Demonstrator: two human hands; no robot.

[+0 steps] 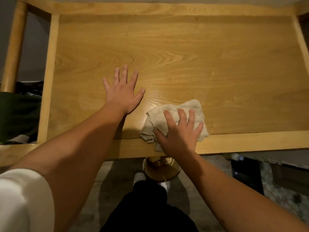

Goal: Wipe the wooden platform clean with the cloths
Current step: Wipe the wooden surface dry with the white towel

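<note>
right hand [179,131] pressing cloth [173,121], fingers spread, against wooden platform [184,52] near rail for wiping; left hand [122,91] lying flat, released, bracing beside cloth.

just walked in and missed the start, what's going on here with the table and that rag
A person is wiping a light wooden platform with raised edges. The right hand presses a crumpled beige cloth against the near edge, where the cloth spills partly over the rim. The left hand lies flat with fingers spread on the bare wood beside it, apparently as a brace. A shiny streak shows just past the cloth.
</note>
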